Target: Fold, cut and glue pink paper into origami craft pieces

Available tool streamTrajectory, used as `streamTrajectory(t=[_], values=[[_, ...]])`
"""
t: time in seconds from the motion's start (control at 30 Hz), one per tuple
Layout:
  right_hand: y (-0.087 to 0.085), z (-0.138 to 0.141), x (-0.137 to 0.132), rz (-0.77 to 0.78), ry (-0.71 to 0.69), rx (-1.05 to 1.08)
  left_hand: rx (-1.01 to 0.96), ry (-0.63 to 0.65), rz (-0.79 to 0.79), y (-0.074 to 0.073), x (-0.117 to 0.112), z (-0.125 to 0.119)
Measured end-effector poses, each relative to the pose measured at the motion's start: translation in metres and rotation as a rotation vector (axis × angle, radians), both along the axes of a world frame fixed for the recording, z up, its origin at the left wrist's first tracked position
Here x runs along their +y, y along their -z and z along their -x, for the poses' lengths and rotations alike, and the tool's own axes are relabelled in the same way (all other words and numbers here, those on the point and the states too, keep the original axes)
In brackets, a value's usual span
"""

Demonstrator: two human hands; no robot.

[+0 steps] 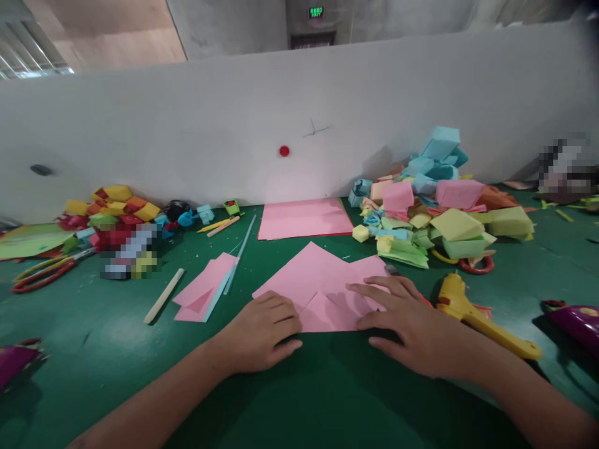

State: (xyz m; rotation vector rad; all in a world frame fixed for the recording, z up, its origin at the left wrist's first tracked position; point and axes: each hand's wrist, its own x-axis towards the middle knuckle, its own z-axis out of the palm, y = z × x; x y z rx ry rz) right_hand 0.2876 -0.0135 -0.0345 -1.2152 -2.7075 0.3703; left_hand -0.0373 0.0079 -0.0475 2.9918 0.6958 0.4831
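A partly folded pink paper sheet [322, 284] lies on the green table mat [299, 386] in front of me. My left hand [262, 330] rests on its lower left corner with the fingers curled under, pressing the paper. My right hand [407, 321] lies flat on the sheet's right side, fingers stretched out and pointing left. Neither hand holds the sheet off the table.
A flat pink sheet [304, 218] lies farther back. Pink scraps [203, 290], a wooden stick [163, 295] and a blue strip [239, 254] sit left. Folded paper piles stand at right [435, 206] and left [116, 206]. A yellow glue gun [472, 312] and red scissors [42, 274] lie nearby.
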Motion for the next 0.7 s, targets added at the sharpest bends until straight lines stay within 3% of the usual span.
streamTrajectory(t=[0.2,0.47,0.7], values=[[-0.003,0.018,-0.010,0.072,-0.163,0.013,0.022,-0.078,-0.124,0.001,0.001,0.003],[0.003,0.036,-0.017,0.107,-0.215,0.082,0.054,-0.030,0.034,-0.001,-0.016,-0.009],[-0.001,0.020,-0.012,0.097,-0.191,0.063,-0.021,-0.060,0.110,-0.001,-0.012,-0.005]])
